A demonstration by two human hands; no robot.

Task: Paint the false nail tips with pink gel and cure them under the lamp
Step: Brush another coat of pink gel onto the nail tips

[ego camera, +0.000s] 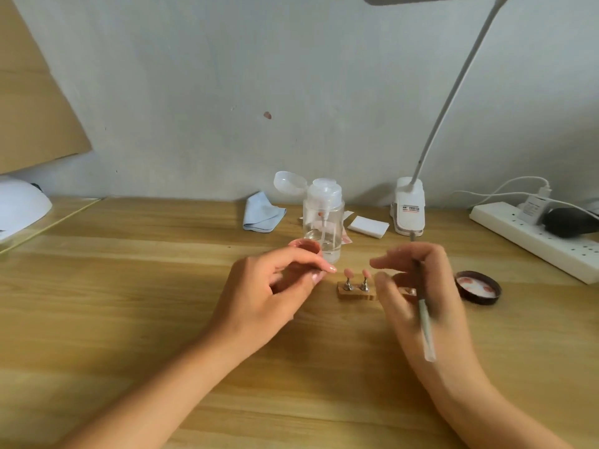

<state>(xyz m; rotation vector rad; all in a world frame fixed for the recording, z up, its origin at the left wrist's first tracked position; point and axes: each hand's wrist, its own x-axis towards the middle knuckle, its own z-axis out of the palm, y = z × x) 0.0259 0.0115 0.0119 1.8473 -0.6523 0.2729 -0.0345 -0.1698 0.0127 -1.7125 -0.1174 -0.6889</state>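
Observation:
Two pink false nail tips [348,273] stand on small metal holders in a wooden base [356,295] at the middle of the table. My left hand [275,286] hovers just left of them, fingers loosely curled, with nothing visible in it. Right behind that hand sits a small pink gel pot [304,246]. My right hand [421,286] covers the base's right end and grips a thin brush [425,322], its clear handle pointing back toward me. The brush tip is hidden. The white curing lamp [19,205] sits at the far left edge.
A clear pump bottle [322,218] with its cap flipped up stands behind the base. A blue cloth [262,212], white pads [368,225] and a desk lamp clamp [408,209] line the wall. A dark lid [478,286] with pink smears and a power strip [534,238] lie right.

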